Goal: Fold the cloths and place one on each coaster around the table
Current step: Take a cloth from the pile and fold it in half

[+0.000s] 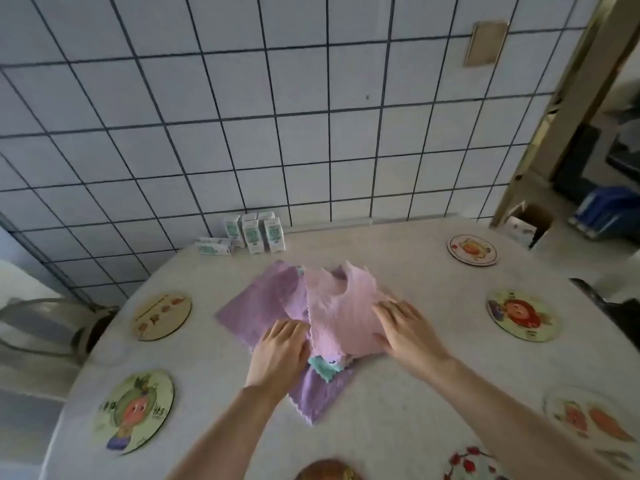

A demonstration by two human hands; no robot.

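Observation:
A pile of cloths lies in the middle of the table: a pink cloth (337,306) on top, a purple cloth (258,306) under it spreading left and toward me, and a teal cloth (325,368) peeking out at the near edge. My left hand (280,351) rests on the pile's near left edge, fingers curled at the pink cloth's hem. My right hand (405,327) lies flat on the pink cloth's right side. Round picture coasters ring the table: far right (471,250), right (521,315), near right (588,422), far left (162,317), near left (133,412).
Several small white and green cartons (254,233) stand against the tiled wall at the table's far edge. A chair (45,323) sits to the left of the table. Two more coasters (471,465) show at the bottom edge. A doorway opens at the right.

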